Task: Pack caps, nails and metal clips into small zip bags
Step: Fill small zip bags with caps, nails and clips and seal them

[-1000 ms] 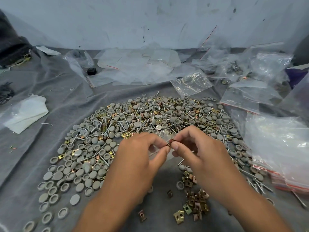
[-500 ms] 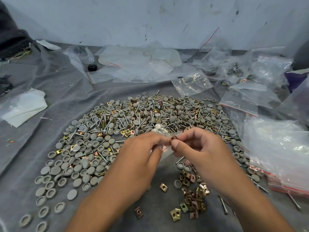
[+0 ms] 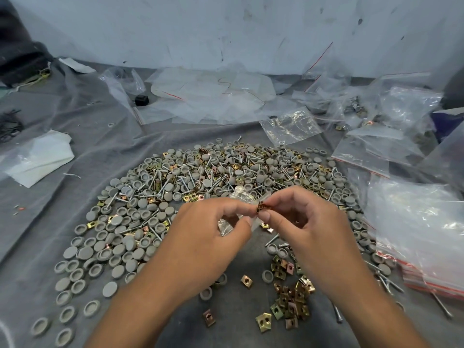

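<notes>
I see my two hands meeting above the near edge of the heap: the left hand (image 3: 213,234) pinches one small clear zip bag (image 3: 239,197) between thumb and fingers, and the right hand (image 3: 308,222) pinches one small stack of metal clips (image 3: 261,206) right at the bag's mouth. Below them the grey cloth (image 3: 75,121) carries grey caps (image 3: 120,237), silver nails (image 3: 190,183) and brass clips far too many to count. About two dozen loose clips (image 3: 291,295) cluster under my right wrist, four more lie scattered nearby, and one pile of red-striped zip bags (image 3: 421,229) sits at right.
</notes>
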Demonstrator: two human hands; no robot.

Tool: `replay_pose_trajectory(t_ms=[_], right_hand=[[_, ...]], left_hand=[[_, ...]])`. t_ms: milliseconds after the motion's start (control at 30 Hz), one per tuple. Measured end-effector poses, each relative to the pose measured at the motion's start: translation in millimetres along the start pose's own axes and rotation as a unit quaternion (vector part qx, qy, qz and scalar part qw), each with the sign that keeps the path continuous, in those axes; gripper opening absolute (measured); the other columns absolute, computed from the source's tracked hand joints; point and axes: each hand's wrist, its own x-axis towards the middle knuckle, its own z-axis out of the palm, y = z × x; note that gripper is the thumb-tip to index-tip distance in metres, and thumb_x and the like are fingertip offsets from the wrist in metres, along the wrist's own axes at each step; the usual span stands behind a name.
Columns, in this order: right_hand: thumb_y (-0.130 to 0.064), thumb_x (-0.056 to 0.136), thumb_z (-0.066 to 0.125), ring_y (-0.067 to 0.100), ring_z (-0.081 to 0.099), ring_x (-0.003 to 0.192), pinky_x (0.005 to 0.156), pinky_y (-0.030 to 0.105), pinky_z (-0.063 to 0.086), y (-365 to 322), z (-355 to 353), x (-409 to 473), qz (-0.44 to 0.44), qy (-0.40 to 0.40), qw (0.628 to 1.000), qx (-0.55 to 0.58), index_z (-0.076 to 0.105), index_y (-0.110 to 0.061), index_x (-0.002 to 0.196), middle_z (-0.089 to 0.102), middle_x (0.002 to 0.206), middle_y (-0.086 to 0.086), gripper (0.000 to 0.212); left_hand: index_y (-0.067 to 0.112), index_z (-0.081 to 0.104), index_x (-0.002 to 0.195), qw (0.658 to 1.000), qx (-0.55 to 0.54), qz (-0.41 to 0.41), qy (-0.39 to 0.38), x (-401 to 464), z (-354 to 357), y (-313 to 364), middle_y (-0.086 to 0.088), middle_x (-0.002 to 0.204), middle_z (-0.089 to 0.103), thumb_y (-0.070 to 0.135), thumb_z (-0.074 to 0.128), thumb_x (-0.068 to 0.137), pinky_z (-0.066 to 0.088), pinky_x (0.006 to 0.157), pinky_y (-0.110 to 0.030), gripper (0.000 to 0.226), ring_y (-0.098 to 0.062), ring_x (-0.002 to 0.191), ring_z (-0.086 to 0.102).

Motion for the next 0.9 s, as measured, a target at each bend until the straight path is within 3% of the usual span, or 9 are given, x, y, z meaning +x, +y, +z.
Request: replay_pose_trajectory(t_ms=[133,367,467,533,667,800,900], right_hand=[[-0.031,0.085,0.078,0.000,0.069,0.079,0.064,0.009,0.047,-2,-2,1,-0.012,0.002,1.000,-0.006,0.072,-0.035,0.091,0.073,0.083,-0.021,0.009],[-0.036,0.084,0.077,0.000,0.070,0.084,0.069,0.019,0.056,0,-5,0,-0.024,0.000,0.999,-0.049,0.073,-0.039,0.098,0.073,0.088,-0.022,0.015],[-0.033,0.082,0.079,0.002,0.069,0.077,0.063,0.012,0.050,-1,-4,0,-0.046,-0.004,0.997,-0.064,0.073,-0.035,0.090,0.072,0.080,-0.020,0.010],[-0.032,0.081,0.080,0.003,0.068,0.074,0.060,0.010,0.047,-2,-6,1,-0.046,-0.011,0.998,-0.051,0.073,-0.035,0.086,0.072,0.078,-0.018,0.009],[-0.035,0.084,0.076,0.003,0.064,0.068,0.054,0.016,0.047,-3,-12,3,-0.045,0.017,0.998,0.038,0.072,-0.038,0.088,0.072,0.089,-0.013,0.006],[-0.039,0.085,0.072,0.004,0.063,0.103,0.081,0.020,0.048,-10,-6,1,-0.153,0.029,0.983,-0.093,0.073,-0.035,0.096,0.068,0.109,-0.022,0.011],[-0.032,0.086,0.075,0.004,0.063,0.100,0.085,0.026,0.051,-6,1,-2,-0.219,0.019,0.959,-0.179,0.076,-0.025,0.101,0.071,0.104,-0.016,0.017]], left_hand=[[0.043,0.076,0.101,1.000,0.022,0.002,0.020,-1,-1,-1,0.036,0.087,0.066,0.020,0.067,0.092,0.037,0.064,-0.001,0.026,0.016,0.074,0.057],[0.052,0.071,0.105,0.999,0.031,0.002,-0.012,-1,-3,-1,0.028,0.089,0.068,0.051,0.069,0.085,0.036,0.066,-0.013,0.021,0.012,0.085,0.060],[0.051,0.071,0.107,1.000,0.026,-0.005,-0.016,-1,-4,-1,0.029,0.088,0.067,0.048,0.073,0.084,0.037,0.065,-0.015,0.023,0.010,0.082,0.060],[0.050,0.072,0.107,0.999,0.032,-0.007,-0.010,-1,-3,-2,0.032,0.087,0.065,0.042,0.073,0.087,0.035,0.062,-0.009,0.022,0.011,0.078,0.059],[0.042,0.074,0.112,0.998,0.058,-0.001,0.001,0,0,0,0.041,0.078,0.059,0.031,0.078,0.084,0.036,0.067,0.001,0.030,0.019,0.075,0.055],[0.041,0.071,0.110,0.996,0.090,0.021,-0.014,2,2,2,0.029,0.083,0.062,0.052,0.078,0.069,0.044,0.071,-0.007,0.043,0.007,0.086,0.060],[0.043,0.069,0.109,0.994,0.098,0.038,-0.003,1,1,4,0.028,0.092,0.065,0.051,0.075,0.070,0.048,0.080,-0.014,0.040,0.004,0.090,0.060]])
